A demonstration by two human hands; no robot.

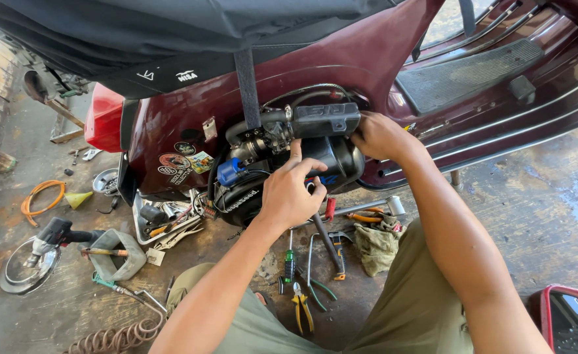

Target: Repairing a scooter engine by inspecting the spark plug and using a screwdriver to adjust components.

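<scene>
Hands frame the black air box, which sits in the maroon scooter's open engine bay with its long axis running from nine to three o'clock. The right hand grasps the box's three o'clock end. The left hand is nearer the black engine housing, loosely curled at six o'clock below the box, forefinger raised toward its underside, holding nothing.

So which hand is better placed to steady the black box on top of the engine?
Probably the right hand: it already grips the end of the black box. The left hand rests lower, on the round black housing.
</scene>
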